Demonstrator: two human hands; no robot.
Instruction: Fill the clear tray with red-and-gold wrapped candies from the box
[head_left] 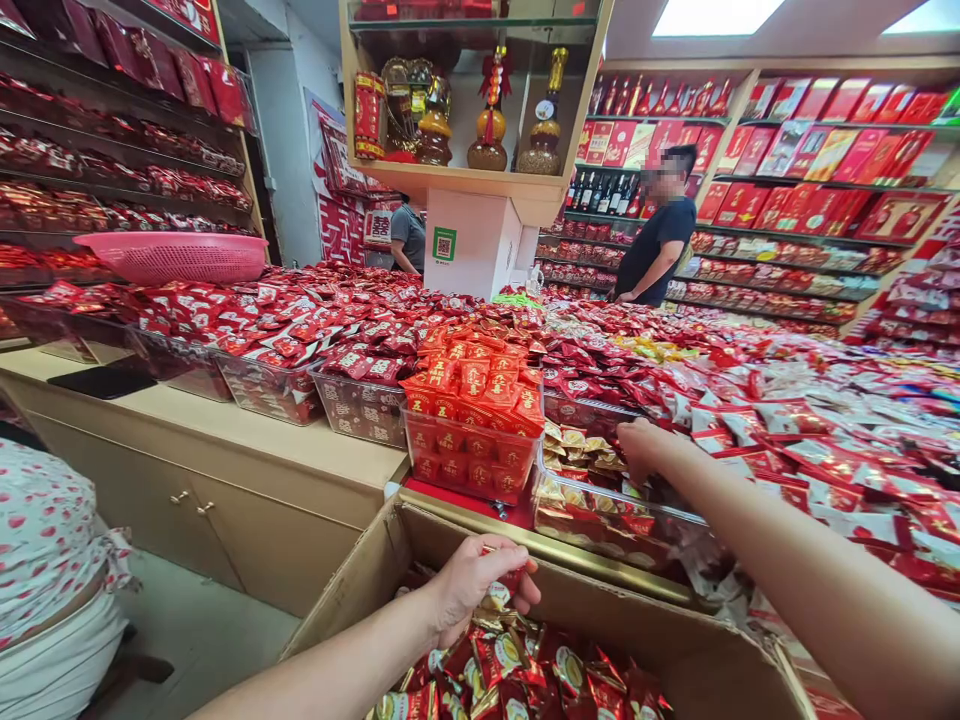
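Clamping a red candy packet between thumb and fingers of the left hand, above red-and-gold packets in the cardboard box. Reaching with the right hand over gold-wrapped candies in a clear bin just beyond the box; cannot tell whether with fingers apart or together.

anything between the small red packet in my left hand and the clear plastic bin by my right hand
Yes: the brown cardboard box's far wall and the gold-coloured counter edge lie between the small red packet in your left hand and the clear plastic bin; the bin's front wall also rises there.
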